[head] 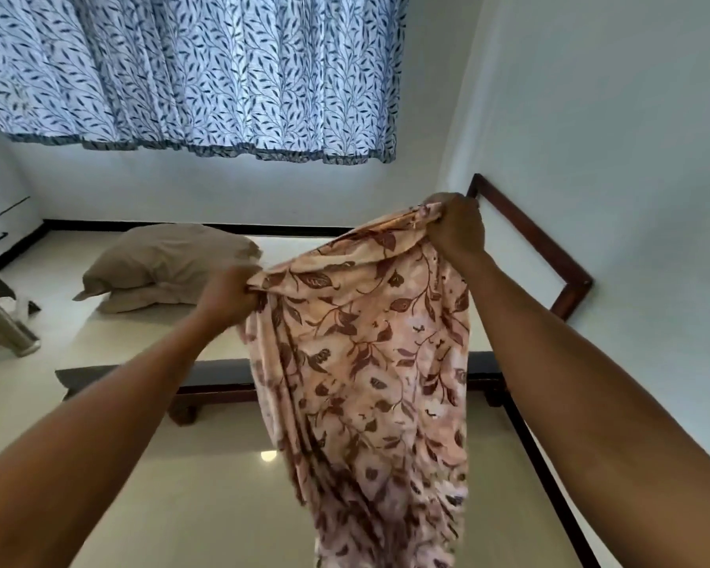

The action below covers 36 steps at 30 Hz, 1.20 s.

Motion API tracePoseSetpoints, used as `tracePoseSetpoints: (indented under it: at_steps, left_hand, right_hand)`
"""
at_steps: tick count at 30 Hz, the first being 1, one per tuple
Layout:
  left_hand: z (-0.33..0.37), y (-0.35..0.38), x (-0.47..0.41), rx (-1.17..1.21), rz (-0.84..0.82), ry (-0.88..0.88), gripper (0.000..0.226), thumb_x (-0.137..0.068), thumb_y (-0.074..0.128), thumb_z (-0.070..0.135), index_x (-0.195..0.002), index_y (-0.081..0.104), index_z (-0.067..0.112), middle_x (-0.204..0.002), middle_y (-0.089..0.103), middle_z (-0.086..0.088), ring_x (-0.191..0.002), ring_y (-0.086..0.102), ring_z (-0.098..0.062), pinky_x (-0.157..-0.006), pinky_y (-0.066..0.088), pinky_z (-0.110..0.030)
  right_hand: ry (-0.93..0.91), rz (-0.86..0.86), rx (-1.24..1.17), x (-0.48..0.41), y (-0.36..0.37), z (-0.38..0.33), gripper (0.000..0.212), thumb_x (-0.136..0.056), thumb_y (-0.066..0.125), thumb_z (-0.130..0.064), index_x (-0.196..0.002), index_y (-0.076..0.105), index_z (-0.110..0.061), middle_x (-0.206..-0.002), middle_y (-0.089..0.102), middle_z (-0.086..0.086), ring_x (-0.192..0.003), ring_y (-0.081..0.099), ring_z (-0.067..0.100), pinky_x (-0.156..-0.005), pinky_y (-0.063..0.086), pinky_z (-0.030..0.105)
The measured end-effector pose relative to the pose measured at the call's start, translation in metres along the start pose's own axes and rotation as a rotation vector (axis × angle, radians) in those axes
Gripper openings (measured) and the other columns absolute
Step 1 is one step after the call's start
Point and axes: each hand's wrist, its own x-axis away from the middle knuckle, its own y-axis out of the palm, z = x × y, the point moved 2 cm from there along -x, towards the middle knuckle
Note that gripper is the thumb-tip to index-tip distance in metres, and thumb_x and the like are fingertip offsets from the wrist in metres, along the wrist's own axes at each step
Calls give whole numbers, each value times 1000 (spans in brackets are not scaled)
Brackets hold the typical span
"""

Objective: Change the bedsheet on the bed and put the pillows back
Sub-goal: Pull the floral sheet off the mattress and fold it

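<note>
At far left, part of a pale chair (1,317) and a white drawer unit (1,223) with a black handle stood at the frame edge. Above them, a leaf-printed blue-and-white curtain (189,71) hung across the top of the view. Below the curtain, two beige pillows (169,264) lay stacked on the pale glossy floor (201,506), near the far wall and well apart from the hands. A low dark frame (99,379) on short legs crossed the floor nearer the camera. Toward the centre, the left hand (230,299) was raised with its fingers curled tight round one bunched part of the top edge of the bedsheet (365,362). That bedsheet, peach with brown leaves and flowers, was held up in the air between the two hands and hung in loose folds down to the bottom edge of the view, in front of the low dark frame. Its lower end was cut off by the picture, so whether it touched the floor could not be told. Farther right and higher, the right hand (456,227) clenched another gathered part of the same top edge. Behind that hand, a brown wooden frame (542,243) stood against the white wall (632,157) on the right.
</note>
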Motion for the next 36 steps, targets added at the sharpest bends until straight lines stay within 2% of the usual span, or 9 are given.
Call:
tracePoseSetpoints:
  at_steps: [3, 7, 10, 13, 18, 23, 26, 31, 36]
  left_hand:
    - [-12, 17, 17, -98, -212, -1, 11, -83, 73, 18, -91, 75, 9, -85, 74, -5, -85, 69, -21, -70, 49, -35]
    - [-31, 49, 44, -400, -791, -162, 44, -84, 76, 22, -124, 60, 11, -118, 66, -7, -97, 60, -19, -79, 49, -28]
    - [-40, 52, 51, -355, -1051, -221, 49, -85, 77, 20, -130, 59, 27, -116, 64, -4, -88, 65, -16, -66, 56, -27]
    - [-33, 47, 30, -53, -888, -137, 28, -89, 76, 27, -114, 65, 33, -107, 74, -8, -78, 71, -11, -64, 57, -26]
    - [21, 39, 4, 586, -350, 34, 67, -77, 79, 58, -135, 54, 34, -118, 67, 6, -105, 67, -10, -83, 60, -35]
    - [38, 38, -7, 704, -359, 117, 53, -77, 81, 46, -121, 65, 21, -111, 73, 0, -103, 70, -19, -86, 61, -43]
    - [21, 38, -10, 693, -313, 70, 35, -80, 81, 38, -95, 72, 7, -88, 75, -16, -82, 74, -35, -75, 60, -57]
    - [2, 23, -15, 398, 126, 183, 18, -91, 73, 40, -82, 78, 25, -60, 69, 4, -43, 55, -9, -45, 43, -28]
    - [-20, 10, -4, 207, 315, 292, 22, -92, 72, 37, -82, 78, 19, -58, 62, 12, -45, 51, -3, -46, 35, -23]
  right_hand:
    - [1, 181, -104, -13, -3, -19, 23, -83, 59, -20, -98, 77, -21, -96, 78, 3, -90, 71, 23, -71, 52, 29]
    - [-34, 365, -344, -23, 0, -60, 23, -82, 58, -10, -93, 77, -16, -93, 77, 4, -81, 65, 14, -65, 45, 24]
    - [-105, -165, -272, -35, 22, -73, 8, -81, 67, -15, -85, 73, -11, -96, 76, 11, -88, 69, 22, -85, 57, 38]
    - [-268, -658, 48, -30, 37, -78, 39, -69, 69, -37, -74, 68, 2, -78, 69, 18, -71, 60, 20, -78, 53, 48]
    - [-451, -709, -26, -17, 42, -97, 28, -70, 79, -26, -85, 78, -2, -81, 76, 12, -81, 73, 28, -77, 58, 45]
    - [-446, -839, -280, -1, 45, -115, 19, -81, 78, 3, -100, 78, 2, -95, 78, 16, -85, 73, 23, -78, 57, 31]
    - [-311, -845, -176, -1, 58, -101, 28, -71, 87, -10, -94, 78, 3, -93, 74, 26, -82, 68, 23, -82, 57, 50]
    - [-58, -731, -383, 2, 58, -89, 32, -78, 87, -11, -105, 77, 2, -102, 77, 17, -102, 73, 34, -95, 57, 48]
    - [21, -303, -304, -1, 56, -99, 23, -88, 79, -36, -79, 77, -16, -66, 72, -7, -57, 63, 4, -59, 46, 26]
